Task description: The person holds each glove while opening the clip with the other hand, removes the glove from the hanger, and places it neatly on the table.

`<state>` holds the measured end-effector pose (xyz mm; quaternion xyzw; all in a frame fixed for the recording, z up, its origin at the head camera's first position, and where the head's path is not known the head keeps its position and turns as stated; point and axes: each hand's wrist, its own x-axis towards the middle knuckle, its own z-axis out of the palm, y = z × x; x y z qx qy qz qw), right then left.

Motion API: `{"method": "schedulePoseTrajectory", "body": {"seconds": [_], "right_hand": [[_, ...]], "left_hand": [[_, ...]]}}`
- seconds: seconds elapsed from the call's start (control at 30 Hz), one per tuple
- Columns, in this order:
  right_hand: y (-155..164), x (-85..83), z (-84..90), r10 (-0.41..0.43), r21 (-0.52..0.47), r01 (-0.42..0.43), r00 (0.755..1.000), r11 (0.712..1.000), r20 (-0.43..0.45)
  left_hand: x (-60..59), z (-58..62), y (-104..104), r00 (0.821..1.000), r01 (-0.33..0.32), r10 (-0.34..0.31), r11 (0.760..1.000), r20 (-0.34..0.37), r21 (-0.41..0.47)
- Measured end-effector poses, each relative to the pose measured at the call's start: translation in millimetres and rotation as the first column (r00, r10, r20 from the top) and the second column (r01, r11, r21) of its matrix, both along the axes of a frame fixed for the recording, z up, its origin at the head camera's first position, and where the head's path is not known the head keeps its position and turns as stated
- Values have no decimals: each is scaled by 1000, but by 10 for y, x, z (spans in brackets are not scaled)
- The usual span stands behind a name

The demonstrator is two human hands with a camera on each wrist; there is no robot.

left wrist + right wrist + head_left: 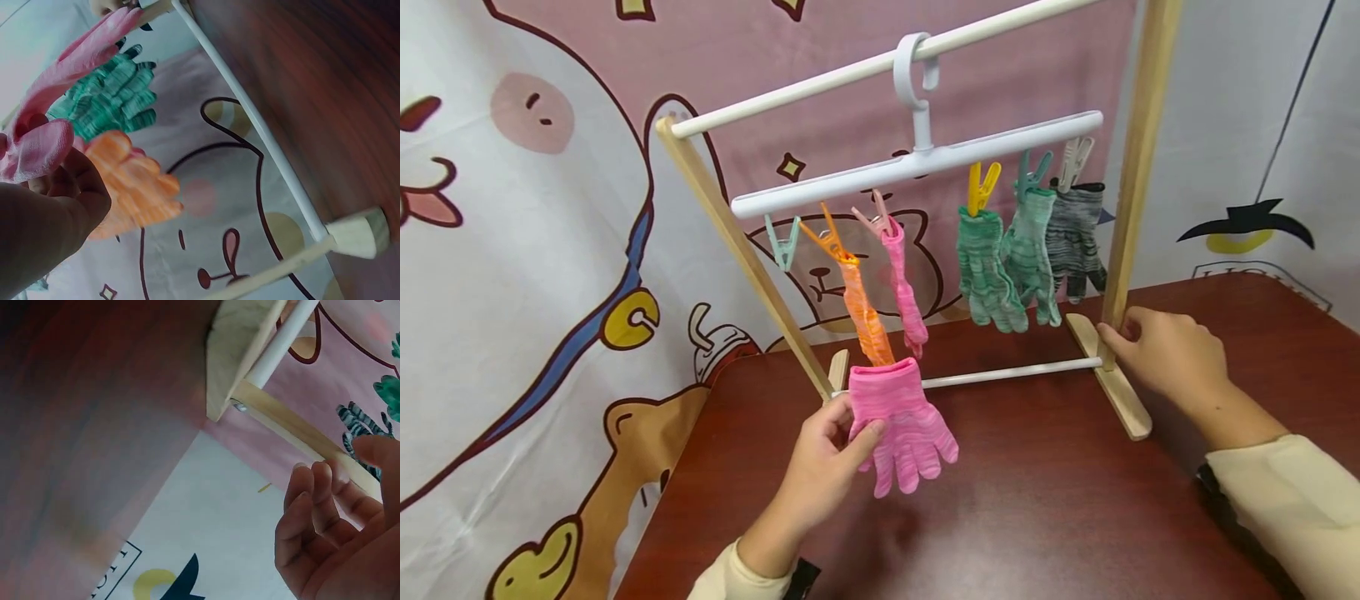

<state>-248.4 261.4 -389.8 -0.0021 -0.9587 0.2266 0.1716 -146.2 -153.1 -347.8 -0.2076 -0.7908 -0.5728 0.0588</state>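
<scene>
In the head view my left hand (823, 458) pinches a pink knit glove (898, 408) at its side, thumb in front. The glove's cuff is up and its fingers point down. Behind it, an orange glove (867, 312) and another pink glove (906, 287) hang from an orange clothespin (829, 237) and a pink clothespin (877, 218). My right hand (1176, 350) is low at the right wooden post (1138, 158) of the rack, thumb across its front and curled fingers at its other side. The right wrist view has the fingertips (322, 472) right at the post.
A white hanger (850, 177) hooks over the rack's top bar (790, 96). On its right hang two green gloves (988, 271) and a grey-black glove (1075, 233). A mint clothespin (783, 244) holds nothing at the left end. The rack stands on a reddish-brown table (1022, 492) before a cartoon-print cloth.
</scene>
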Motion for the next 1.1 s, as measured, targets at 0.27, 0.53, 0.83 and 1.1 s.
{"method": "schedulePoseTrajectory", "body": {"seconds": [0.27, 0.53, 0.83, 1.1], "right_hand": [[17, -47, -43, 22, 6, -22, 1000, 1000, 20], [14, -44, -31, 24, -17, -24, 1000, 1000, 5], [32, -44, -22, 40, -27, -40, 999, 999, 6], [58, -35, -10, 55, -27, -55, 998, 998, 25]], "left_hand": [[-37, -55, -250, 994, -93, 96, 994, 50, -53], [-130, -85, -581, 962, -250, 261, 960, 82, -128], [-331, -164, -907, 903, -366, 381, 924, 197, -111], [-614, -271, -1265, 866, -373, 440, 885, 237, -281]]}}
